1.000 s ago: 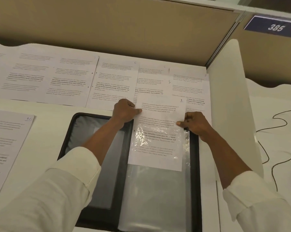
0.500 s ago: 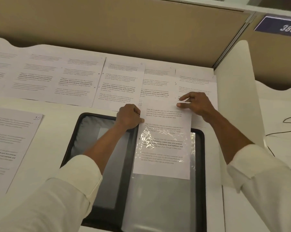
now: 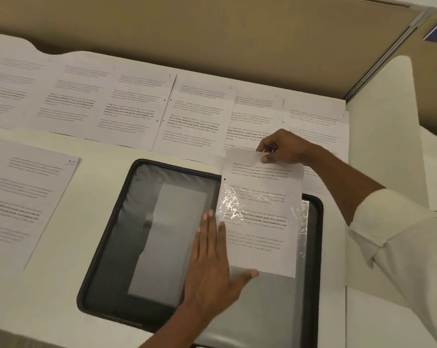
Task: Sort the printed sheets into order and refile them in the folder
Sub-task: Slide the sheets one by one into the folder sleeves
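White printed sheet [image 3: 260, 222] half inside the clear plastic sleeve [image 3: 304, 222] of a black folder [image 3: 106, 247].
Right hand [image 3: 285, 146] pinches its top edge; flat left hand [image 3: 212, 262] presses the sleeve; more printed pages [image 3: 127, 109] line the white desk [image 3: 99, 156] behind.

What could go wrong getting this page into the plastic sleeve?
The right hand pinches the sheet only at its top edge, so pushing may buckle it against the crinkled sleeve. That hand is also above the laid-out row of sheets and might drag them out of order.
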Motion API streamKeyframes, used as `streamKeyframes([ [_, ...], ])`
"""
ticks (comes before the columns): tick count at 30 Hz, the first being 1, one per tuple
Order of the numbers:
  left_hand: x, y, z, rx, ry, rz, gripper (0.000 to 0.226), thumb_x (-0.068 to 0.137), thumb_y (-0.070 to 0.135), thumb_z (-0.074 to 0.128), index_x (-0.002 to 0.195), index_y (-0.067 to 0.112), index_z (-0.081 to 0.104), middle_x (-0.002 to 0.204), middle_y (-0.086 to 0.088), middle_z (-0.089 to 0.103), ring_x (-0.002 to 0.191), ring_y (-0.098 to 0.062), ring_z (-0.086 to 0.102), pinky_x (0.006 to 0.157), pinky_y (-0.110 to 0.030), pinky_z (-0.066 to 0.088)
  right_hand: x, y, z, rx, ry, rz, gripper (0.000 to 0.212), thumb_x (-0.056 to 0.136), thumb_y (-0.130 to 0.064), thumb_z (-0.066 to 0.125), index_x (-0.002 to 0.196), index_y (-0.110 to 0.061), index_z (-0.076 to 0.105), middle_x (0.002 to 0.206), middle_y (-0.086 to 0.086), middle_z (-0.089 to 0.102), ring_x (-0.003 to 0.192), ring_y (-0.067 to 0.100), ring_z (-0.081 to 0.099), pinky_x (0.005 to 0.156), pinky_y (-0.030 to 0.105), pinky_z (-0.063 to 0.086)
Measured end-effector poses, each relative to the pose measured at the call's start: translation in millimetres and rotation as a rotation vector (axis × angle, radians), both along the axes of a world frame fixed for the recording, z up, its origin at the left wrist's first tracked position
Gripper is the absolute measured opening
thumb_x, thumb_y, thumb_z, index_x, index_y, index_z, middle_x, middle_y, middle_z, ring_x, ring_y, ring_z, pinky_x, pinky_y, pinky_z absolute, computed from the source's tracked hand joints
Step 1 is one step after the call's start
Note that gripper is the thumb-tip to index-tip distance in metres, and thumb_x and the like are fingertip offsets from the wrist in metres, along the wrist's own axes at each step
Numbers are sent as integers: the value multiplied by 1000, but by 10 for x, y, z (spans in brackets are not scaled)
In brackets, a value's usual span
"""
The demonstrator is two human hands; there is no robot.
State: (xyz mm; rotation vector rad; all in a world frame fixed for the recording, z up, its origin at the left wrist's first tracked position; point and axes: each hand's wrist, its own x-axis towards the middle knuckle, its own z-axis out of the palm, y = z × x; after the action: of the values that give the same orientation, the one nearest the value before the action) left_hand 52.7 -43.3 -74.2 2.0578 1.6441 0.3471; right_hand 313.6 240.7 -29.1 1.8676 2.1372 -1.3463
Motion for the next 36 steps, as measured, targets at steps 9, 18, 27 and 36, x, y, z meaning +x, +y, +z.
streamKeyframes([
  [9,-149,-518,-154,47,8,-22,134,77,86,67,167,5,11,177,-15,2,163,-36,6,124,-62,24,-66,-235,-26,-86,-67,141,19,87,-14,85,102,-24,81,90,3,76,77,13,62,78,32,50],
  [18,-111,-623,-186,93,-58,19,124,82,85,63,167,12,10,177,-13,7,163,-36,10,124,-64,27,-218,-605,20,-69,-47,110,30,90,-42,81,115,-26,72,103,-11,70,94,8,63,86,32,47],
  [27,-161,-753,-152,45,-161,42,125,80,81,71,167,13,10,177,-11,5,164,-32,7,124,-63,28,-405,-956,-55,145,-145,116,65,67,-44,96,121,-28,62,112,-7,68,100,19,63,84,37,51],
  [36,-314,-922,-174,6,-163,-21,124,83,85,64,167,15,5,177,-10,1,164,-31,5,125,-54,23,-446,-770,20,-50,-144,234,34,85,-34,88,113,-20,74,106,-7,74,96,10,68,86,34,52],
])
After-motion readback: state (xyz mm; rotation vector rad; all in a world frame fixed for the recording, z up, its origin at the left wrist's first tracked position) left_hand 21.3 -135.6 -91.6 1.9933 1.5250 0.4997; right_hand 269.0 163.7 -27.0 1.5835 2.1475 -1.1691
